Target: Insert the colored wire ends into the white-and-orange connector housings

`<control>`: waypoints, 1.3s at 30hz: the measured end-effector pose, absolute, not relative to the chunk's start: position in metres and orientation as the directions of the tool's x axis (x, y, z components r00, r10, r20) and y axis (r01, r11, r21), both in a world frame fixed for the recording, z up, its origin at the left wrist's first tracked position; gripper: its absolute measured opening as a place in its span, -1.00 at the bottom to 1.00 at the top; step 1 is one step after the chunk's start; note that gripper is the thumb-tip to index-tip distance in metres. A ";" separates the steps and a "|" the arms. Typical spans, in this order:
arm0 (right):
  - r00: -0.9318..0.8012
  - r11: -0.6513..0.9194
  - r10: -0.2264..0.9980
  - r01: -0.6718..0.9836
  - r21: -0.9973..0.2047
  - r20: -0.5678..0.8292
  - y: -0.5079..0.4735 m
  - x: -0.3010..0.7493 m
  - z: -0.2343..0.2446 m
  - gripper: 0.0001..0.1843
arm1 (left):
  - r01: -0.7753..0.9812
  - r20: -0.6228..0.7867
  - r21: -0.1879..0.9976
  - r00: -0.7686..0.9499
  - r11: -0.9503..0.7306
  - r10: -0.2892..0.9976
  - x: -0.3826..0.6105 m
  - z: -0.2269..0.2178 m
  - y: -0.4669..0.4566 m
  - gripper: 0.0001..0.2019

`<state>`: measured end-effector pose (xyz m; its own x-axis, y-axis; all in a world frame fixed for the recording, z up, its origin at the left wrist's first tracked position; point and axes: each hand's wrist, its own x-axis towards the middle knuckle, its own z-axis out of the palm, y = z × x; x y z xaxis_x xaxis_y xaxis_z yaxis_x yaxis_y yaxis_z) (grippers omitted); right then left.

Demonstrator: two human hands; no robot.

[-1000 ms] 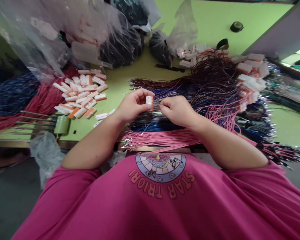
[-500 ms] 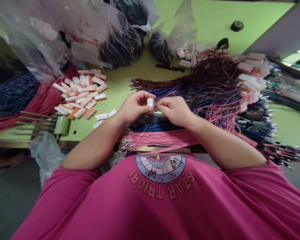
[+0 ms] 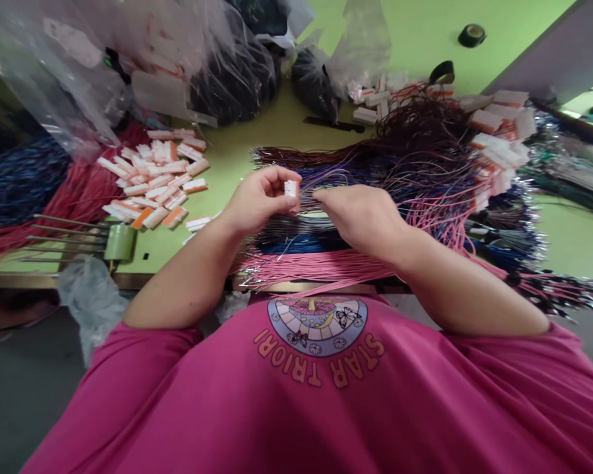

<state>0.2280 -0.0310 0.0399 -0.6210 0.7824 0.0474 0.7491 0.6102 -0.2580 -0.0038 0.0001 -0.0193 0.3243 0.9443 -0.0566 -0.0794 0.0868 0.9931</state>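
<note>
Between the thumb and fingers of my left hand (image 3: 259,201) is a small white and orange connector housing (image 3: 291,189), its slotted face turned up. My right hand (image 3: 366,214) is closed just right of the housing, a short gap away, its fingertips pointing at it. Anything pinched in those fingers is too small or hidden to make out. Under both hands lie bundles of wires with bare metal ends: grey and blue wires (image 3: 301,234), pink wires (image 3: 316,268) nearest my body, and dark brown wires (image 3: 296,157) farther back.
A pile of connector housings (image 3: 158,174) lies at left, by a green block with metal rods (image 3: 120,242). Plastic bags (image 3: 227,72) stand behind. Wired white connectors (image 3: 499,148) sit at right. A black tape roll (image 3: 472,35) and a dark flat tool (image 3: 333,124) lie farther back.
My right hand has turned over, its back now more upward, and its wrist has moved right. My left hand still grips the connector housing, slightly farther left and up in view.
</note>
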 end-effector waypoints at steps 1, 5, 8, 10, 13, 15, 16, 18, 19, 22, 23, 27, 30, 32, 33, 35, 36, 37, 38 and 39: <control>-0.651 0.654 0.754 0.732 -0.192 0.087 -0.040 0.235 0.043 -0.57 | -0.069 -0.058 0.994 0.287 0.082 0.956 -0.005 -0.019 0.002 -0.58; -0.859 0.840 0.505 0.512 -0.182 -0.085 -0.077 0.257 0.028 -0.62 | -0.029 -0.058 0.997 0.193 0.065 0.980 -0.006 -0.021 0.006 -0.58; -0.869 0.832 0.450 0.491 -0.259 -0.203 -0.092 0.260 0.000 -0.78 | -0.018 -0.069 0.997 0.190 0.074 0.979 -0.003 -0.022 0.005 -0.58; -0.826 0.778 0.523 0.563 -0.280 -0.209 -0.095 0.259 -0.013 -0.82 | -0.021 -0.080 0.996 0.179 0.085 0.981 -0.002 -0.022 0.005 -0.59; -0.782 0.730 0.590 0.623 -0.280 -0.200 -0.092 0.253 -0.018 -0.76 | -0.036 -0.095 0.994 0.171 0.103 0.981 -0.001 -0.020 0.004 -0.60; -0.793 0.745 0.575 0.609 -0.271 -0.201 -0.089 0.249 -0.014 -0.75 | -0.048 -0.100 0.993 0.178 0.111 0.979 0.000 -0.019 0.004 -0.61; -0.807 0.759 0.554 0.591 -0.273 -0.205 -0.088 0.248 -0.012 -0.76 | -0.051 -0.101 0.992 0.182 0.112 0.978 0.000 -0.019 0.004 -0.62; -0.822 0.771 0.527 0.569 -0.287 -0.214 -0.085 0.246 -0.008 -0.77 | -0.053 -0.101 0.992 0.189 0.113 0.977 0.000 -0.018 0.004 -0.62; -0.823 0.766 0.528 0.569 -0.301 -0.211 -0.084 0.247 -0.005 -0.77 | -0.055 -0.100 0.992 0.193 0.113 0.976 0.000 -0.018 0.004 -0.62; -0.816 0.703 0.547 0.570 -0.426 -0.188 -0.079 0.256 0.004 -0.76 | -0.075 -0.102 0.990 0.204 0.119 0.974 0.000 -0.018 0.004 -0.62; -0.813 0.662 0.548 0.565 -0.493 -0.195 -0.076 0.259 0.008 -0.79 | -0.081 -0.104 0.989 0.208 0.123 0.973 0.000 -0.018 0.004 -0.62; -0.842 0.478 0.447 0.511 -0.714 -0.303 -0.070 0.258 0.031 -0.85 | -0.111 -0.128 0.981 0.233 0.157 0.964 0.000 -0.017 0.003 -0.62; -0.871 0.500 0.338 0.487 -0.716 -0.356 -0.073 0.227 0.045 -0.73 | -0.133 -0.145 0.974 0.258 0.184 0.955 0.001 -0.016 0.001 -0.61; -0.848 0.543 0.366 0.528 -0.653 -0.382 -0.076 0.197 0.048 -0.77 | -0.134 -0.145 0.973 0.277 0.187 0.950 0.000 -0.016 0.000 -0.60; -0.831 0.557 0.392 0.555 -0.618 -0.394 -0.077 0.183 0.047 -0.74 | -0.131 -0.143 0.974 0.289 0.186 0.947 -0.001 -0.016 0.000 -0.60; -0.800 0.591 0.424 0.600 -0.539 -0.425 -0.077 0.163 0.044 -0.67 | -0.121 -0.136 0.976 0.311 0.181 0.941 -0.002 -0.018 0.000 -0.59; -0.792 0.620 0.434 0.609 -0.494 -0.430 -0.075 0.159 0.042 -0.65 | -0.117 -0.133 0.977 0.321 0.178 0.938 -0.003 -0.018 0.000 -0.58; -0.787 0.656 0.447 0.612 -0.441 -0.426 -0.074 0.159 0.041 -0.64 | -0.115 -0.131 0.977 0.329 0.177 0.935 -0.003 -0.019 0.000 -0.57; -0.779 0.691 0.466 0.617 -0.377 -0.420 -0.071 0.163 0.041 -0.65 | -0.115 -0.130 0.978 0.335 0.177 0.933 -0.003 -0.019 0.001 -0.56; -0.767 0.719 0.491 0.625 -0.305 -0.413 -0.069 0.170 0.042 -0.65 | -0.116 -0.129 0.977 0.340 0.178 0.932 -0.003 -0.020 0.001 -0.55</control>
<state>0.1701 -0.0687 0.0418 -0.7667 0.4914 -0.4132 0.6249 0.7189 -0.3046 -0.0035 0.0010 -0.0196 0.3396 0.9316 -0.1294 -0.1158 0.1780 0.9772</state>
